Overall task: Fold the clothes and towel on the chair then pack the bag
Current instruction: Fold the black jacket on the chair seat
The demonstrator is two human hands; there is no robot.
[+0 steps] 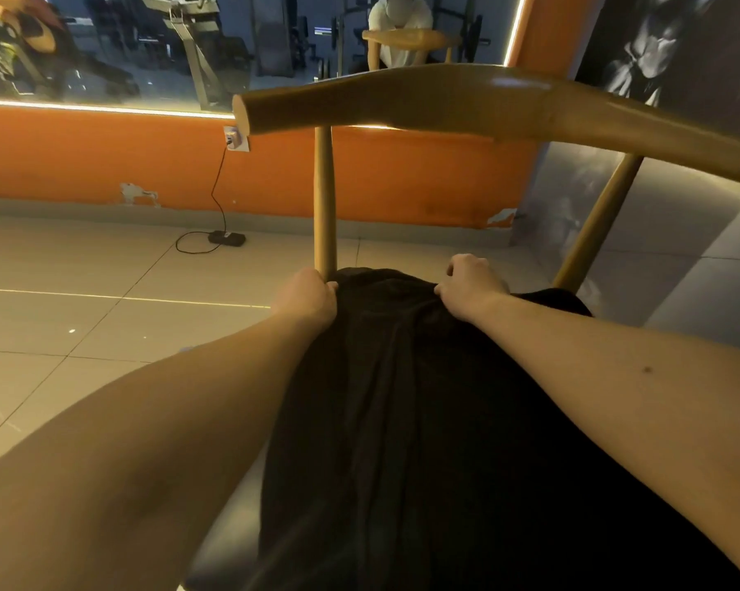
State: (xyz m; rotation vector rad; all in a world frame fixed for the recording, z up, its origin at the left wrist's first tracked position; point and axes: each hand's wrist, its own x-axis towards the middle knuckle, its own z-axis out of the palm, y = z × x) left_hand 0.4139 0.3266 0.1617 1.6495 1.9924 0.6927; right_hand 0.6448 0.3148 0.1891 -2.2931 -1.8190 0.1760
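A black cloth [402, 420] lies stretched lengthwise over the seat of a wooden chair [423, 100]. My left hand [308, 298] grips the cloth's far left corner, right beside the chair's left back post. My right hand [470, 283] pinches the far right corner with curled fingers. Both forearms reach forward along either side of the cloth. Whether the cloth is a garment or the towel cannot be told. No bag is in view.
The chair's curved backrest crosses above my hands, with a second post [594, 223] at the right. Behind it run an orange wall [103, 159], a mirror, and a black power adapter [227, 238] with its cable on the tiled floor [61, 270].
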